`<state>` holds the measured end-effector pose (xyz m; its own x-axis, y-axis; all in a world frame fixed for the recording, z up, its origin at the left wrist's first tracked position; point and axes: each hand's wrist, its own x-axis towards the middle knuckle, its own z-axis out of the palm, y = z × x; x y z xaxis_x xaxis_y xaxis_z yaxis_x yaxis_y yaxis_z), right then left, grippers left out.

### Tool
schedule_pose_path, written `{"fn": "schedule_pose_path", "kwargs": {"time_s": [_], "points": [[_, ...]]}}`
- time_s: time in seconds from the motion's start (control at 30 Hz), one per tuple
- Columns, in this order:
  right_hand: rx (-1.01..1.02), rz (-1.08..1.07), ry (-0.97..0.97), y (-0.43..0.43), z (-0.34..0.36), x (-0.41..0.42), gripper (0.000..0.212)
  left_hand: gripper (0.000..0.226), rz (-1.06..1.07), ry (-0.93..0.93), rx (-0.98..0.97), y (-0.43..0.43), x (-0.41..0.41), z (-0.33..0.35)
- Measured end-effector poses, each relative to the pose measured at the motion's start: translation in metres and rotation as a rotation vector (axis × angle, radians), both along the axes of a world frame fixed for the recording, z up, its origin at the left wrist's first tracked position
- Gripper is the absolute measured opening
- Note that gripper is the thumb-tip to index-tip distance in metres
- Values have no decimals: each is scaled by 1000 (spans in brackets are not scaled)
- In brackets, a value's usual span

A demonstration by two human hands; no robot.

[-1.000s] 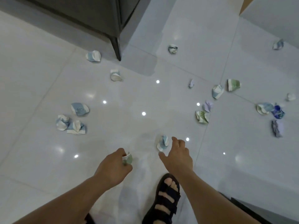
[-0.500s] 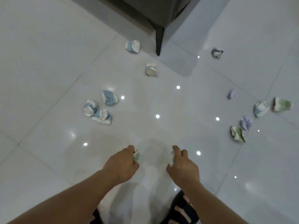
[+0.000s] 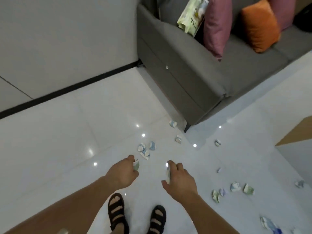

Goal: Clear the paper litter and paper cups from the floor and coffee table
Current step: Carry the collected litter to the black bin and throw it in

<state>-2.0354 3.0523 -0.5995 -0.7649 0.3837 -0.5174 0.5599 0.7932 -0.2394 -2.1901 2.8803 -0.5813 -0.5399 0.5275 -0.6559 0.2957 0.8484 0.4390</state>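
Left hand [image 3: 122, 173] grips a green crumpled cup [image 3: 136, 165]; right hand [image 3: 179, 180] grips a pale crumpled cup [image 3: 168, 175] (loose cups [image 3: 141, 147] at twelve o'clock).

No writing is legible; the print on the pale green plastic packet [image 3: 191, 16] on the grey fabric sofa [image 3: 185, 68] is blurred.

Glossy tiled floor [image 3: 70, 141] (mirror-bright); matt cloth sofa [image 3: 194, 65]; crumpled paper cups [image 3: 144, 150].

Grey sofa [image 3: 194, 65], pink cushion [image 3: 215, 26], orange cushion [image 3: 259, 26].
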Motion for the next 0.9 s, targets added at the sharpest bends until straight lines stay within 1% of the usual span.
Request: {"fn": "schedule_pose_path", "kwargs": {"time_s": [0.17, 0.3, 0.47, 0.6, 0.77, 0.9], "points": [[64, 216, 145, -21, 120, -62, 71, 21, 198, 130, 62, -41, -26, 123], [94, 405, 201, -52, 179, -97, 66, 20, 366, 226, 68, -84, -19, 183], [147, 663, 268, -102, 222, -127, 68, 18, 522, 278, 42, -146, 3, 218], [176, 831, 318, -160, 249, -152, 70, 20, 661, 315, 40, -209, 17, 242], [176, 1020, 393, -265, 280, -175, 71, 22, 862, 359, 53, -308, 33, 267], [167, 1131, 453, -366, 300, -187, 69, 21, 974, 397, 54, -401, 47, 279]]}}
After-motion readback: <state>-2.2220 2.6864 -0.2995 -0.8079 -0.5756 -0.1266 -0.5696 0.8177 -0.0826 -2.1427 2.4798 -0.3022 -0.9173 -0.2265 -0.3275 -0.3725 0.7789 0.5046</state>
